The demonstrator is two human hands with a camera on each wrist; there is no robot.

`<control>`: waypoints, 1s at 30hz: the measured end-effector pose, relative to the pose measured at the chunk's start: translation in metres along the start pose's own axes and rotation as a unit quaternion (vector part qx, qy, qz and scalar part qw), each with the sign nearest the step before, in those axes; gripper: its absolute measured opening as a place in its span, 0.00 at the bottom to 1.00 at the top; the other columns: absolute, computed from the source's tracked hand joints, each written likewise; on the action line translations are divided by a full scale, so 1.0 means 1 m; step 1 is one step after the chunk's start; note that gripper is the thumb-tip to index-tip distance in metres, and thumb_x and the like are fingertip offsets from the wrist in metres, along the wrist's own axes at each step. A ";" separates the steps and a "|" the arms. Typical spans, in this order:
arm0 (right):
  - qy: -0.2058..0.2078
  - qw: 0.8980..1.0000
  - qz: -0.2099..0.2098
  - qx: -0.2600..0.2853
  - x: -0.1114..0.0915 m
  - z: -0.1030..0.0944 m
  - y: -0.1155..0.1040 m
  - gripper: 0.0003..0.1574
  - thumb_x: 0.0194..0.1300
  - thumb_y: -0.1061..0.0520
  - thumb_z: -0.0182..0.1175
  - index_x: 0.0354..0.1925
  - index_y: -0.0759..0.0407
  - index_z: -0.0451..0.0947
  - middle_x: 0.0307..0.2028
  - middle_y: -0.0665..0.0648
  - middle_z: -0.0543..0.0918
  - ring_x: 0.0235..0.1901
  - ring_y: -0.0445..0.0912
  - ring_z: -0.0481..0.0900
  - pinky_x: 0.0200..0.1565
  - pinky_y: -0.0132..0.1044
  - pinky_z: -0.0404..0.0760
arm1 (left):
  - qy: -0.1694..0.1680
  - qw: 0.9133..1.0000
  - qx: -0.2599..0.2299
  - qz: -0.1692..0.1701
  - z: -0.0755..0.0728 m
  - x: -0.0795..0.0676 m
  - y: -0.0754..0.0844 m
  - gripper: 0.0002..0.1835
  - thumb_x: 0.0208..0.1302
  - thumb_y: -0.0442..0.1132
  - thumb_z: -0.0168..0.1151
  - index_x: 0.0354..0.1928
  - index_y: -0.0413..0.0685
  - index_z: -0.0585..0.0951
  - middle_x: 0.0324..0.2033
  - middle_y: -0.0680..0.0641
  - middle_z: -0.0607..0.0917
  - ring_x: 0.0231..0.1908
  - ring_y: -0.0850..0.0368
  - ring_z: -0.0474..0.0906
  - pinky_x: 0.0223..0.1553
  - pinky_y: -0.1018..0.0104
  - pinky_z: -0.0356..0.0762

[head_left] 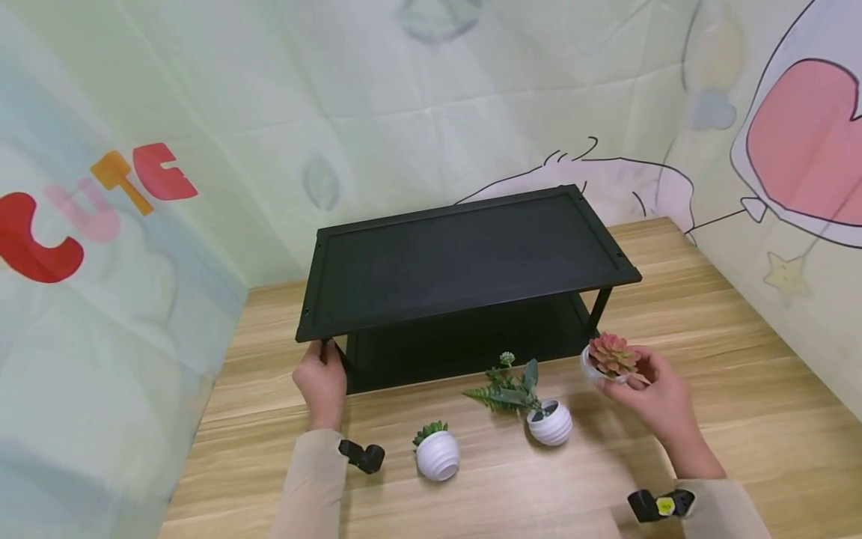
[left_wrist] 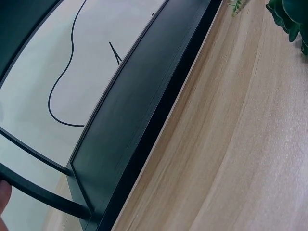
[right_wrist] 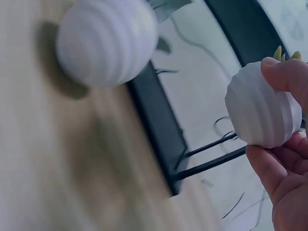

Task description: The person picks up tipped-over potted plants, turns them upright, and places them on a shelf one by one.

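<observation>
A black two-tier shelf stands on the wooden table, its upper board over a lower one. My left hand grips the front left post of the shelf, under the upper board's corner; only a fingertip shows in the left wrist view. Beside the shelf's front right corner, my right hand holds a pink potted succulent by its ribbed white pot, clear of the table. A green potted succulent lies tilted near the front. To its right, a leafy potted plant leans over on its side.
The wooden table reaches back to a cloth backdrop printed with cartoon figures. More printed cloth hangs along the left and right sides. A black wrist camera sits on the left sleeve, another on the right.
</observation>
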State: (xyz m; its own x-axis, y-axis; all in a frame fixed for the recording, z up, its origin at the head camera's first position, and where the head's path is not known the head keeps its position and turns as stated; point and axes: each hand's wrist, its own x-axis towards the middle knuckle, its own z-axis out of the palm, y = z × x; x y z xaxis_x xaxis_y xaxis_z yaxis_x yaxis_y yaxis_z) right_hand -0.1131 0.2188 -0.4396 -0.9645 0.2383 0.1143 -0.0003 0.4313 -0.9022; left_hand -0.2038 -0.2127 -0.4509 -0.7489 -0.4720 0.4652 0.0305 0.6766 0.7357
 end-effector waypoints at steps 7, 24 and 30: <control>-0.003 1.000 -0.027 -0.008 0.002 -0.007 -0.027 0.36 0.48 0.60 0.71 0.53 0.69 0.67 0.48 0.65 0.74 0.38 0.24 0.71 0.38 0.17 0.72 | 0.001 1.000 0.000 0.002 0.000 0.000 0.000 0.10 0.65 0.34 0.53 0.31 0.32 0.80 0.25 0.35 0.83 0.23 0.47 0.72 0.26 0.57 0.67; 0.013 0.998 -0.060 -0.022 0.022 -0.011 -0.061 0.33 0.47 0.57 0.72 0.49 0.66 0.70 0.41 0.56 0.76 0.35 0.28 0.73 0.35 0.18 0.73 | 0.007 1.000 0.010 0.011 0.001 0.001 0.000 0.10 0.64 0.32 0.54 0.27 0.33 0.78 0.22 0.36 0.81 0.21 0.47 0.70 0.25 0.59 0.65; 0.013 0.997 -0.072 -0.013 0.030 -0.012 -0.069 0.33 0.47 0.58 0.72 0.49 0.67 0.70 0.40 0.54 0.76 0.34 0.29 0.74 0.34 0.18 0.74 | 0.007 1.000 0.014 0.016 0.001 0.001 -0.001 0.10 0.64 0.32 0.54 0.27 0.33 0.78 0.21 0.36 0.80 0.20 0.48 0.69 0.24 0.60 0.64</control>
State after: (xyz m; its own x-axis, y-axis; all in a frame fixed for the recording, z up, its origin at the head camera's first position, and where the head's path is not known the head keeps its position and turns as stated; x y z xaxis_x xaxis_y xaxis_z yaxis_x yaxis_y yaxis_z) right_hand -0.1384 0.2066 -0.3692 -0.9476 0.1947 0.2532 -0.1311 0.4859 -0.8641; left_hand -0.2054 -0.2135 -0.4516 -0.7386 -0.4582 0.4945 0.0353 0.7062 0.7072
